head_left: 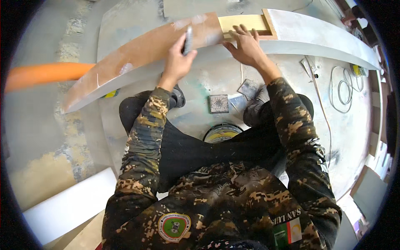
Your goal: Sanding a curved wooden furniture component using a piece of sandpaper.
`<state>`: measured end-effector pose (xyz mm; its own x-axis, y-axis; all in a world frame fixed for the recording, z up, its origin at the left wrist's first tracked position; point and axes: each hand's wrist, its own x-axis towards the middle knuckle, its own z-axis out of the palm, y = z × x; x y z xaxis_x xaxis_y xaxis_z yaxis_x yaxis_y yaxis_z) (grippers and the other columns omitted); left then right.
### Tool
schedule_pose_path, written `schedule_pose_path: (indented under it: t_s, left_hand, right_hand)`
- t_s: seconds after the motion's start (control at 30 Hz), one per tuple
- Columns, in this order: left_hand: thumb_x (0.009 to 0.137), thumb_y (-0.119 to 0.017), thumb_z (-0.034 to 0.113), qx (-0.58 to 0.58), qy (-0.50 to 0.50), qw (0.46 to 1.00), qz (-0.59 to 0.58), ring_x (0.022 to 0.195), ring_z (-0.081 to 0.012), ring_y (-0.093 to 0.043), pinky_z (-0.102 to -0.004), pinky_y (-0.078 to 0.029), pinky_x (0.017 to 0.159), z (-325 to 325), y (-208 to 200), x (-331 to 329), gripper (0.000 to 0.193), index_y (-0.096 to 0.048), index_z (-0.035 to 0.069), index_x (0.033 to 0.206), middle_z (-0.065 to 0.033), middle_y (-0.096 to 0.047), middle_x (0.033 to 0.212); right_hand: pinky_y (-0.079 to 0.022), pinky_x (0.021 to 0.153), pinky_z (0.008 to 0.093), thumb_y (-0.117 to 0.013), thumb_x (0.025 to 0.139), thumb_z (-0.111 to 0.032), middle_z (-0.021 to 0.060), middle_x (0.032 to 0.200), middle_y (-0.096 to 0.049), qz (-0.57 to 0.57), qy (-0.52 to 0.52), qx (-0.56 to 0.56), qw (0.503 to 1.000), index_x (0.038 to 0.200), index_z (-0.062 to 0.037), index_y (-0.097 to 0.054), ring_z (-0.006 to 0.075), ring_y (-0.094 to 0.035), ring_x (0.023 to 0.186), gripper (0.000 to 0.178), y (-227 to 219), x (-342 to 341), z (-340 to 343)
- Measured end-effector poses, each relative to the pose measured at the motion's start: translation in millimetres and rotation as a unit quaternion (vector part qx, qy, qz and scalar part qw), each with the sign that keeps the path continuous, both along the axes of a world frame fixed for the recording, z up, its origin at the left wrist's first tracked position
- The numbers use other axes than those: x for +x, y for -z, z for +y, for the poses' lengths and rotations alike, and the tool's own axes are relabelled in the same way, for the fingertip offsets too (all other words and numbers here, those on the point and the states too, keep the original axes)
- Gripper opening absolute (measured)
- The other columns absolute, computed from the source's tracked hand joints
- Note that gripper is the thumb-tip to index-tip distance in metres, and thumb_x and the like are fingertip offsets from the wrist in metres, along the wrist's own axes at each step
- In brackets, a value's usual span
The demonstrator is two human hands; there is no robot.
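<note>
A long curved panel point(154, 39), reddish-brown on its left stretch and whitish along its side, lies across in front of me. My left hand point(178, 61) is closed around a thin grey block point(188, 41), held at the brown face; whether the block touches it I cannot tell. My right hand point(246, 48) rests with fingers spread at the panel's near edge, beside a recess point(241, 23) with a pale yellow floor and a wooden rim. Right of the recess the panel continues as a white section point(308, 27).
Below the panel, a bucket point(223, 132) stands between my legs. Near my feet lie a square speckled pad point(218, 103) and a grey plate point(248, 88). A coiled cable point(342, 93) is on the floor at right. An orange hose-like tube point(50, 75) reaches the panel's left end; a white board point(75, 204) lies lower left.
</note>
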<state>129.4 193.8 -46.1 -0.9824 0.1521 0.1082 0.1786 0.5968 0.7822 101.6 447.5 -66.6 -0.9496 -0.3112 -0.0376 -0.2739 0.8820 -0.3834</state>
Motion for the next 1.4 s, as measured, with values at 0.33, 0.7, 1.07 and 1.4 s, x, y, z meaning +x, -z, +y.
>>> schedule_pose_path:
  t_s: [0.33,0.7,1.07,1.4]
  left_hand:
    - [0.093,-0.062,-0.002,0.550,0.054,0.779,-0.298,0.105,-0.0138,-0.061,-0.0296,-0.051,0.093,63.6,-18.1,-4.4,0.042,-0.052,-0.002,0.134,-0.0079,-0.063,0.119]
    - [0.087,-0.072,0.038,-0.317,0.123,0.941,-0.005,0.146,-0.0476,-0.022,-0.0532,-0.019,0.121,19.8,28.6,-67.6,0.085,-0.034,-0.007,0.147,-0.0288,-0.026,0.157]
    - [0.084,-0.073,0.027,-0.362,0.330,0.870,-0.051,0.147,-0.0373,-0.027,-0.0478,-0.024,0.121,41.2,13.9,-90.7,0.083,-0.033,-0.004,0.150,-0.0244,-0.030,0.157]
    - [0.088,-0.070,0.036,-0.260,0.128,0.947,-0.141,0.130,-0.0390,-0.053,-0.0414,-0.041,0.109,-77.5,-65.7,-116.1,0.070,-0.047,0.001,0.145,-0.0259,-0.054,0.140]
  right_hand:
    - [-0.048,0.099,0.0375,-0.060,0.099,-0.023,0.0148,0.121,-0.063,-0.246,0.236,-0.668,0.662,0.135,0.0047,-0.044,0.0267,-0.062,0.109,0.048,-34.0,50.0,-32.2]
    - [-0.056,0.089,0.0348,-0.046,0.104,-0.009,0.0139,0.118,-0.068,-0.093,0.249,-0.675,0.688,0.134,-0.0002,-0.052,0.0217,-0.067,0.106,0.031,29.0,52.7,-20.8]
    - [-0.046,0.098,0.0396,-0.052,0.102,-0.014,0.0230,0.132,-0.050,-0.104,0.217,-0.240,0.940,0.157,-0.0161,-0.029,0.0329,-0.054,0.112,0.060,15.4,29.8,-22.5]
    - [-0.031,0.094,0.0703,-0.050,0.092,-0.021,0.0160,0.153,-0.031,0.049,0.108,0.055,0.991,0.150,-0.0174,-0.039,0.0458,-0.038,0.128,0.059,8.6,-6.6,-159.0]
